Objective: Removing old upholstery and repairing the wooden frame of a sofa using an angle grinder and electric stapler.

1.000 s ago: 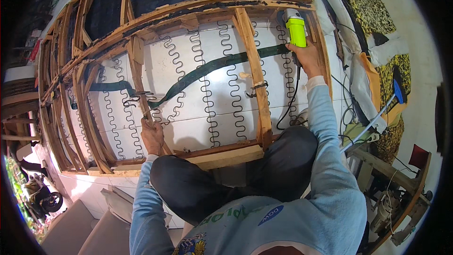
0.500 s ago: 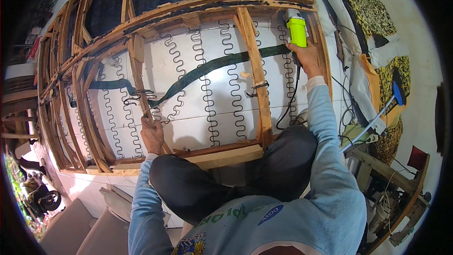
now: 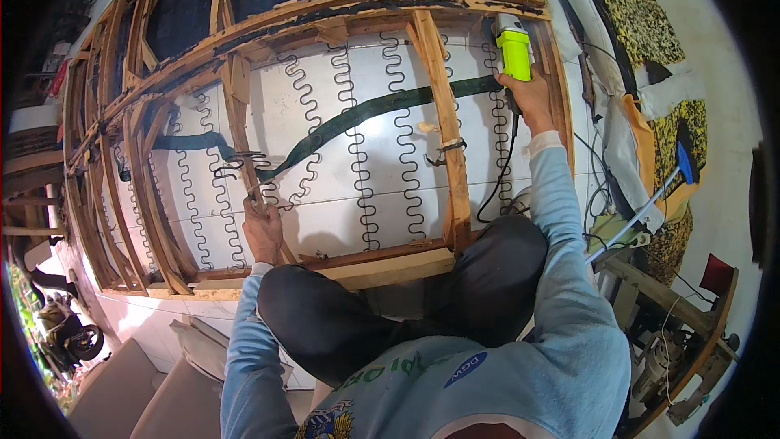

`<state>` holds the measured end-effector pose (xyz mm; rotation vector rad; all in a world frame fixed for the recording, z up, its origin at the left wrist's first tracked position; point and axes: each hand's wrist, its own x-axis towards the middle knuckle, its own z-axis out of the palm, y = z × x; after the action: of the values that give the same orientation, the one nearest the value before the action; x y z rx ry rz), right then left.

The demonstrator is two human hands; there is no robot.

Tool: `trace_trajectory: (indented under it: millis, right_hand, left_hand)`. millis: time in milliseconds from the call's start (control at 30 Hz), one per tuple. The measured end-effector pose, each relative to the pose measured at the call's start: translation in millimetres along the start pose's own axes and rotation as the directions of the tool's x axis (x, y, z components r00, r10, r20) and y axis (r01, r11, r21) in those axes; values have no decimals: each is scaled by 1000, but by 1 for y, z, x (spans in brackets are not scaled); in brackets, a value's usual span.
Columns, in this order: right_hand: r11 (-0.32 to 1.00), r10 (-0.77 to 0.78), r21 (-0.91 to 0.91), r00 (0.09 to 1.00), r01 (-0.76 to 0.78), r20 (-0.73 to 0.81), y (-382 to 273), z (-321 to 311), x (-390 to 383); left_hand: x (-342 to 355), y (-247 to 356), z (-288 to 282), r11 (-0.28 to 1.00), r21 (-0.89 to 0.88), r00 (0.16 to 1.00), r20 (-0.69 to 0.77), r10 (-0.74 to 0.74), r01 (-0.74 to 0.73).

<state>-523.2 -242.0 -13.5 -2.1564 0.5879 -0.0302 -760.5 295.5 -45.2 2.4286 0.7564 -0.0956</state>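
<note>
While it lies on its back across the pale tiled floor (image 3: 366,114), the sofa frame (image 3: 325,12) shows bare, rough wooden rails, rows of zigzag springs (image 3: 357,162) and a dark green strap (image 3: 366,114) running slantwise across them. At the frame's far right corner, the right hand (image 3: 532,97) is closed around a yellow-green power tool (image 3: 513,53), whose black cord (image 3: 500,171) hangs down toward the frame's near rail. Near the frame's left-centre, the left hand (image 3: 262,232) grips an upright slat (image 3: 240,130) with fingers curled about it, just below a cluster of spring ends. Before the frame's near rail lie the person's dark-trousered knees (image 3: 390,317). Right of the frame lies patterned yellow-and-black fabric (image 3: 626,8), with a blue-headed broom (image 3: 650,195) near it.
</note>
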Motion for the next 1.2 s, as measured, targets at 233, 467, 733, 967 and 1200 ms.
trace_trajectory:
  millis: [233,467,733,967,1200]
  right_hand:
    - [1000,1,14,999,-1,33,3,2,5]
    - [1000,-26,16,998,25,58,-5,11,-2]
    - [994,-87,-62,995,90,51,14,-1,16]
    - [996,-52,-70,993,59,102,0,-13,8]
    - [999,-34,28,997,33,62,18,-33,11]
  left_hand:
    - [-1,1,0,1000,-23,1000,-28,14,-15]
    - [-2,-1,-3,999,5,998,-50,44,-44]
    - [2,-5,3,996,-77,998,42,-48,51]
    - [-1,1,-2,1000,-14,1000,4,-19,19]
    - [1,3,1,999,-20,999,-31,36,-36]
